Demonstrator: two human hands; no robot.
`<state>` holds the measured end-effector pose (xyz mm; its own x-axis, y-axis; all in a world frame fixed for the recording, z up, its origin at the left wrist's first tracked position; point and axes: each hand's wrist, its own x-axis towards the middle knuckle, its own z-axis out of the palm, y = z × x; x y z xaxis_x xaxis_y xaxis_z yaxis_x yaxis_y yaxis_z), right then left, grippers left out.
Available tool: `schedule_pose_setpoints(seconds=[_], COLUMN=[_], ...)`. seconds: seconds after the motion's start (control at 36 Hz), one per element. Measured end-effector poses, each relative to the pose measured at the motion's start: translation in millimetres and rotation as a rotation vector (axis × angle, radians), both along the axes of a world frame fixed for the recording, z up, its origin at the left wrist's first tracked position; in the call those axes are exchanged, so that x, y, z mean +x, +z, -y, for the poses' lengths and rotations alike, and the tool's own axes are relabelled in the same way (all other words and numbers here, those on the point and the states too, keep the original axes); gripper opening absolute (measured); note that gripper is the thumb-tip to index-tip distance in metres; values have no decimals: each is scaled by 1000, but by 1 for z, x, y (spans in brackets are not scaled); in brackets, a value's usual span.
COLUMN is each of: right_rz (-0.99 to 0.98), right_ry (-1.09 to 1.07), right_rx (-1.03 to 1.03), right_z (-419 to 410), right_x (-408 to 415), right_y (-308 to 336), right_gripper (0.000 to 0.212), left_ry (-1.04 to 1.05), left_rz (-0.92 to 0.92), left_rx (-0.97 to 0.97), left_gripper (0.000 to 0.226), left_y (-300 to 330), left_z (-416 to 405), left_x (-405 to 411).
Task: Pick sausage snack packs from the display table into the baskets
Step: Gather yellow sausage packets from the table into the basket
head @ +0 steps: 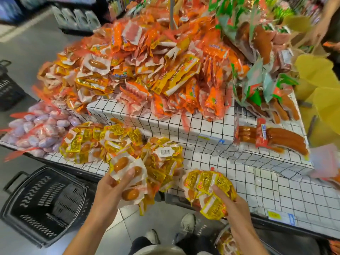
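At the front edge of the desk (230,162), both hands hold bunches of sausage packs. Left hand (110,190): grip closed around a bunch of white-backed packs (128,173), sausages visible. Right hand (230,205): grip closed around a bunch of yellow packs (207,184). More yellow packs lie in a loose pile (114,142) on the desk, just beyond the left hand. Black basket (44,205) stands on the floor, left of the left arm; no packs visible inside. A second container (228,242) below the right forearm holds a few packs; mostly hidden. Orange packs heap (138,61) on the raised tier behind.
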<state>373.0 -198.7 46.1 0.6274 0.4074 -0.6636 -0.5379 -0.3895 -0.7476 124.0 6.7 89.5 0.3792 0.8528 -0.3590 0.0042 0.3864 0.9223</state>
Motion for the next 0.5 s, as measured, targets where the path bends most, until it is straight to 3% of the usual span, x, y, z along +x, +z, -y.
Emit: schedule_pose_setpoints(seconds=[0.28, 0.39, 0.5], right_rz=[-69, 203, 451], right_ry=[391, 563, 762], right_rx=[8, -85, -257], right_z=[-61, -93, -105], right_x=[84, 98, 109], right_y=[-50, -81, -90], right_gripper=[52, 35, 60], left_ry=[128, 160, 159], left_rz=[-20, -65, -76], left_rx=[39, 64, 39], left_gripper=[30, 26, 23], left_y=[33, 34, 30], left_z=[22, 33, 34], left_x=[57, 76, 89])
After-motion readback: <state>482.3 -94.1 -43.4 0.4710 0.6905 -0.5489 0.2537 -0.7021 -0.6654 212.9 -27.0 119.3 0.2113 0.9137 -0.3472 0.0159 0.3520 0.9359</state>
